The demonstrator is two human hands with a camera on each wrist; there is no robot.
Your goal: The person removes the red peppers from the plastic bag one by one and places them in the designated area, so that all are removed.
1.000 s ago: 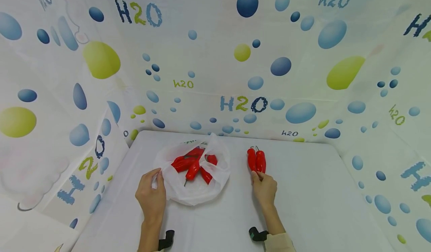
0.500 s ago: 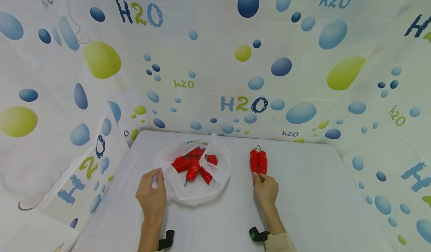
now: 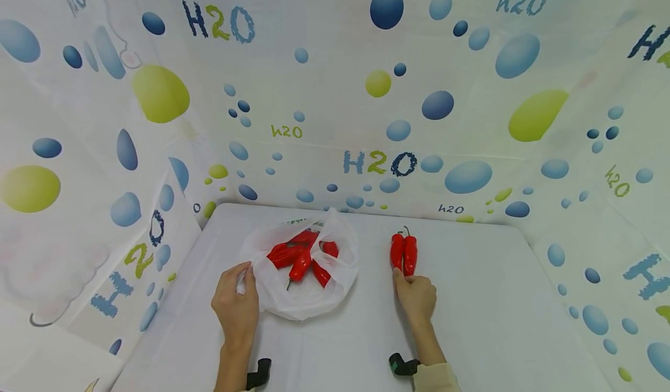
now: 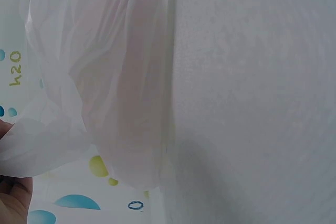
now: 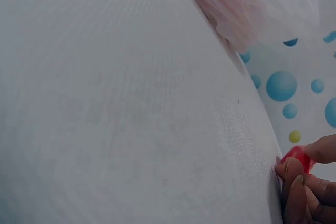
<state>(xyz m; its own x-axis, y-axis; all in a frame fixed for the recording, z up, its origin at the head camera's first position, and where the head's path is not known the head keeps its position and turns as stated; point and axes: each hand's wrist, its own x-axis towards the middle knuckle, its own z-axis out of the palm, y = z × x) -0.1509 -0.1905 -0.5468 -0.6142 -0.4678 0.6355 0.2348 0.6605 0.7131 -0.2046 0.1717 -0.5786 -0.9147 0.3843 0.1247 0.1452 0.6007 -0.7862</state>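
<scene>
A white plastic bag (image 3: 282, 306) lies with its mouth spread, several red chili peppers (image 3: 300, 264) showing inside. At its left edge my left hand (image 3: 237, 302) pinches the thin film between thumb and fingers; the left wrist view shows the stretched bag (image 4: 47, 145) running into the fingers. Right of the bag, two red chili peppers lie side by side, stems pointing away: a left one (image 3: 397, 251) and a right one (image 3: 410, 255). My right hand (image 3: 417, 299) grips at their near ends, thumb on the left one. In the right wrist view, a red tip (image 5: 297, 157) shows between thumb and fingers.
A white-covered table (image 3: 481, 305) carries everything. White curtain-like sheets (image 3: 335, 89) printed with blue and green dots and "H2O" rise behind it and on both sides. Black wrist-camera mounts (image 3: 403, 364) stick out from both wrists.
My right hand and the two chili peppers beside the bag have shifted slightly to the right, and the peppers stand straighter. The left hand and the bag hold still.
</scene>
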